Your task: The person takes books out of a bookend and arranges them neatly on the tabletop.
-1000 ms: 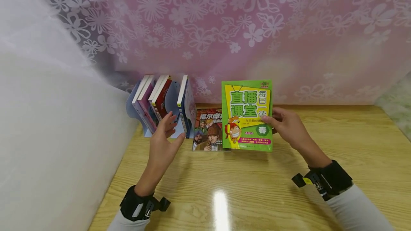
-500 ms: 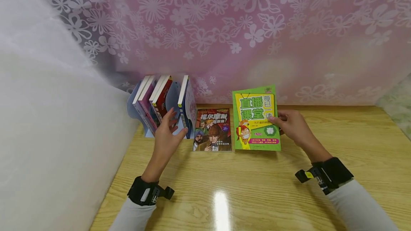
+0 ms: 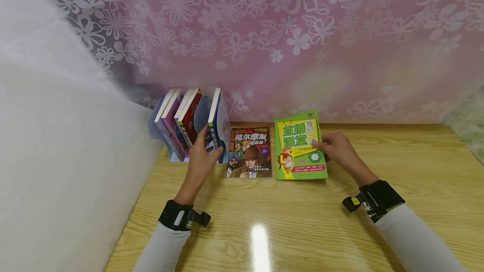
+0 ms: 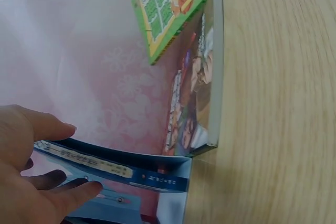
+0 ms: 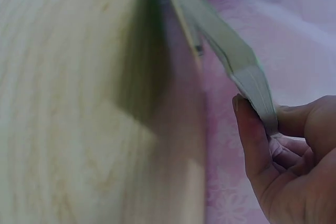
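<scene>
My right hand (image 3: 338,148) pinches the right edge of a green book (image 3: 298,167) with a yellow title panel, thumb on the cover. In the right wrist view, its page edges (image 5: 252,85) sit between thumb and fingers, and the book is tilted above the table. My left hand (image 3: 201,154) reaches to a blue-spined book (image 3: 213,114) at the right end of a light blue bookstand (image 3: 153,125). Its thumb and fingers lie spread on either side of the blue spine (image 4: 105,166); firm contact cannot be made out.
A comic-style book (image 3: 249,158) with a detective cover lies flat between the bookstand and the green book. Several books (image 3: 177,123) lean in the stand's left part. A pink flowered curtain (image 3: 242,45) hangs behind the wooden table (image 3: 302,221); a white sheet (image 3: 64,158) borders the left.
The green book has moved right and down, off the detective book, which is now uncovered. My left hand has moved forward and right to the blue-spined book.
</scene>
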`<state>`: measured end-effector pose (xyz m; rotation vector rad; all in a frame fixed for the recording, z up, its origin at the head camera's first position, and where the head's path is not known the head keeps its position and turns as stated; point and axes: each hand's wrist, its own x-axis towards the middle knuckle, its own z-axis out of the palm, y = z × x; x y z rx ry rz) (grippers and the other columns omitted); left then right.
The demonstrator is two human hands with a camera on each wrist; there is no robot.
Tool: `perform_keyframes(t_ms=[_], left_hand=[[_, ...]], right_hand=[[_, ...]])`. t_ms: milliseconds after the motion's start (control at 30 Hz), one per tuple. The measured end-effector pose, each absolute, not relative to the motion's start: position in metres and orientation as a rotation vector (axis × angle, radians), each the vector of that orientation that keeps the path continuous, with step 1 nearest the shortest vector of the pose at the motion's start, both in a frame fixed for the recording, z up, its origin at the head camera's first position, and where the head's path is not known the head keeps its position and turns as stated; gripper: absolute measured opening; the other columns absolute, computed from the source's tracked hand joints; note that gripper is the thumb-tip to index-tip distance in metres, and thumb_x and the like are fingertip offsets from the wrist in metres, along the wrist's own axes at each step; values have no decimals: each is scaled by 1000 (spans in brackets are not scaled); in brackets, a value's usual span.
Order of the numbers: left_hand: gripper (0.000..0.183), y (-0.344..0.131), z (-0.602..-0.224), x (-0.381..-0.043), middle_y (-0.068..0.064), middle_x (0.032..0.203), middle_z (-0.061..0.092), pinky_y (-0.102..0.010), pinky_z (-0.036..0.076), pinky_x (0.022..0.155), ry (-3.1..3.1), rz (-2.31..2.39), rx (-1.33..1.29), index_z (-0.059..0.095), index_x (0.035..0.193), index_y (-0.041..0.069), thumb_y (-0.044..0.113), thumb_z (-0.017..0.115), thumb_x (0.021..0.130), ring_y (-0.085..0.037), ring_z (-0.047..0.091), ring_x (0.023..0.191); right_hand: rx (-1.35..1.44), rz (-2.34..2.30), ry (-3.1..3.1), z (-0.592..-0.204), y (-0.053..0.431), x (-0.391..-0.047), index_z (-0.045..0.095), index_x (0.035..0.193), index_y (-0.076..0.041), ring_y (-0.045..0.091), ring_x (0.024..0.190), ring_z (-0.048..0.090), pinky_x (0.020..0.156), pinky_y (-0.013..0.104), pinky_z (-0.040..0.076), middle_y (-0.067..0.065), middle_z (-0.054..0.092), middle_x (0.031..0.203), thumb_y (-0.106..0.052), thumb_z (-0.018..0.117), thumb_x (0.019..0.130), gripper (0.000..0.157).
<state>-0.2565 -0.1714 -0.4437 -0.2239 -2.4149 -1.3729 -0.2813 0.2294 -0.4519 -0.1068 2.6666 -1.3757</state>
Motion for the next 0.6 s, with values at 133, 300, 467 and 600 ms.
perform_keyframes(t_ms=[133, 300, 467, 600], left_hand=[[76, -171, -449, -261, -15, 142, 43, -42, 50, 88, -2408, -1379, -215, 28, 148, 17, 9, 69, 85, -31, 52, 117], [76, -171, -452, -265, -15, 143, 42, -40, 51, 87, -2406, -1373, -204, 28, 148, 17, 8, 69, 85, -30, 52, 118], [75, -170, -453, -266, -16, 144, 40, -40, 52, 84, -2413, -1360, -192, 28, 148, 15, 6, 67, 85, -33, 52, 117], [74, -170, -453, -267, -18, 144, 40, -41, 54, 82, -2433, -1331, -165, 28, 148, 12, 7, 66, 85, -35, 52, 116]], right_hand=[[-139, -1213, 2803, -463, 228, -285, 65, 100, 4, 20, 60, 59, 52, 36, 51, 14, 67, 78, -30, 58, 96, 35], [-130, -1065, 2910, -474, 223, -291, 64, 78, -2, 18, 50, 44, 45, 28, 33, 3, 51, 57, -32, 62, 93, 33], [-101, -987, 2955, -478, 215, -293, 55, 63, -6, 15, 45, 34, 43, 26, 26, -2, 33, 51, -31, 64, 91, 39], [-69, -928, 2991, -478, 209, -294, 55, 61, -6, 14, 44, 34, 43, 26, 24, -2, 35, 50, -31, 65, 90, 39]])
